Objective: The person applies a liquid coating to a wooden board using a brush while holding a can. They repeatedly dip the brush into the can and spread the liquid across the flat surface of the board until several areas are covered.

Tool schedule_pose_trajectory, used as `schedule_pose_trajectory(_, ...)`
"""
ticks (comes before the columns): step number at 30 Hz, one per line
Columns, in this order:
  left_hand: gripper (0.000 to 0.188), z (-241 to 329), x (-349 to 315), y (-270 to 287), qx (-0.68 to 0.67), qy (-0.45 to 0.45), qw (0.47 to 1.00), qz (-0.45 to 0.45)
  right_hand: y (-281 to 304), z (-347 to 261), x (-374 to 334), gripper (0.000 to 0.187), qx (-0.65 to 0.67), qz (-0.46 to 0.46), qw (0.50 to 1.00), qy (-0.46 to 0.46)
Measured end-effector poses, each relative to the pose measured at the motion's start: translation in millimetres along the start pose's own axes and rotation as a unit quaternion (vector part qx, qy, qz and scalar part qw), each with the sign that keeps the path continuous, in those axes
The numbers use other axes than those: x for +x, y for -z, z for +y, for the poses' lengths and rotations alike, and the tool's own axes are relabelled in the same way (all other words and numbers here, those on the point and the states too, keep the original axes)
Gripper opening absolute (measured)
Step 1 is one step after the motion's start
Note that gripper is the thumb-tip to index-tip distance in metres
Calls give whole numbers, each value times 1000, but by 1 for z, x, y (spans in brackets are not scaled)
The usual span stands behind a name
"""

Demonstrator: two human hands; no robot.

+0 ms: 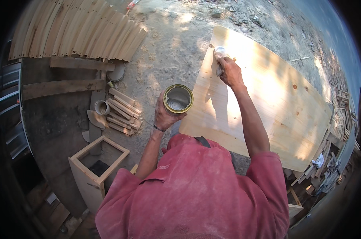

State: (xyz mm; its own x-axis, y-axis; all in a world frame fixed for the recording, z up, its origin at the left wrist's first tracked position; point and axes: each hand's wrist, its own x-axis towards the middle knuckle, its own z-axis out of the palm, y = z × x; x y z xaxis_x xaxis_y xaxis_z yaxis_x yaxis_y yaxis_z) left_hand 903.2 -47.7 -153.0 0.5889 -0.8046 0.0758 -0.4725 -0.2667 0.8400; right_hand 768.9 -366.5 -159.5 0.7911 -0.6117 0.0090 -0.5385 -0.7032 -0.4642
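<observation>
My left hand [164,117] is wrapped round an open metal can [178,112] with a gold-coloured rim, its grey inner wall and ringed bottom showing. The can is held upright in front of my chest, left of a large pale wooden panel [264,103]. With my right arm stretched forward, my right hand [230,72] grips a whitish wad [220,51] that looks like cloth. The wad rests against the panel near its far left corner. My fingers cover part of it, so its exact kind is unclear. A dark knot marks the wood beside it.
Slatted boards [77,30] lie at the far left. Nearer are stacked short wood pieces [122,113], a small pot [102,107] and an open wooden frame box [99,159]. Scrap wood [328,147] is heaped beyond the panel's right end. The ground is rough and dusty.
</observation>
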Motion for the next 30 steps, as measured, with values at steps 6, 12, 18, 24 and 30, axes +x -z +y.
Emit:
schedule_pose_trajectory(6,122,-5,1,6,9,22,998,53,-40,-65,-78,32,-99,-103,983,114)
schedule_pose_trajectory(12,116,-15,20,29,4,27,997,71,-18,-101,-98,24,139,-248,958,29)
schedule_pose_trajectory(18,118,-4,31,42,36,-2,994,100,-1,-12,-1,30,277,-175,942,-71)
schedule_pose_trajectory(24,118,-14,-4,52,0,29,994,101,22,-30,48,20,119,-15,992,-41)
schedule_pose_trajectory(30,119,-23,-28,43,-36,63,993,93,-49,-84,-53,14,-108,-125,976,144)
